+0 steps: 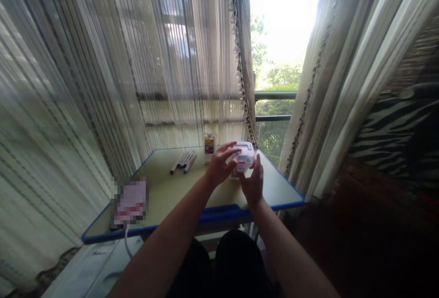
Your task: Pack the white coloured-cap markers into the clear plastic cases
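Above the right part of the desk, both my hands are on a small white see-through plastic box (244, 154) with a handle on its lid. My left hand (220, 164) grips it from the left, fingers over the lid's edge and thumb at the front. From below and the right, my right hand (253, 182) supports it with fingers curled round the side. Something greenish shows through the box wall, too blurred to name. Beneath the box, a small printed item (234, 172) is partly hidden by my hands.
Several marker pens (183, 161) lie left of my hands. A clear pack with a printed label (209, 146) stands at the desk's back. A pixelated object (131, 199) with a cable lies at the left. The desk (174, 192) has a blue rim; curtains hang close behind.
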Motion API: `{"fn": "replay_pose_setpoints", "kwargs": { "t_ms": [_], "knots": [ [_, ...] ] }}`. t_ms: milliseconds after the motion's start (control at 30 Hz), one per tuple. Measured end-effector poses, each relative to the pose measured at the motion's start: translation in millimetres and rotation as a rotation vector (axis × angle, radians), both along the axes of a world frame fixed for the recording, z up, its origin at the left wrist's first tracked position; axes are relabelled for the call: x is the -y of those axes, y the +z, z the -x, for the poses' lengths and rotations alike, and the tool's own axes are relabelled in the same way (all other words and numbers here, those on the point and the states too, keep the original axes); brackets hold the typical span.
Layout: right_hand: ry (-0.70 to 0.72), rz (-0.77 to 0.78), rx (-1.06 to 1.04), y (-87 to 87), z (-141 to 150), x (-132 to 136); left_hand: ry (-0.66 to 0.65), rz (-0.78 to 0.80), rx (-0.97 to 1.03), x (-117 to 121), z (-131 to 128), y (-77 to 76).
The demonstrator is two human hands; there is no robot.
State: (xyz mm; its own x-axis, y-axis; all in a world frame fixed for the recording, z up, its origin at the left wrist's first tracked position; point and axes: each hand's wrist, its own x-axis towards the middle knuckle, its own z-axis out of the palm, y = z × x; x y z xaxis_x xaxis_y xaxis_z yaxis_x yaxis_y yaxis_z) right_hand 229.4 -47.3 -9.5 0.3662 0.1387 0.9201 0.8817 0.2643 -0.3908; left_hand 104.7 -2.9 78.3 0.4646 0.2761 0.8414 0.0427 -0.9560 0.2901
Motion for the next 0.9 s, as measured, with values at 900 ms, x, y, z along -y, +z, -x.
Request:
{"fn": "replay_pose_setpoints", "kwargs": {
  "t_ms": [900],
  "knots": [
    [0.160,0.113,0.019,19.5,-43.0,-66.4,0.077,0.104,-0.114,-84.0,-32.9,26.1]
  ]
}}
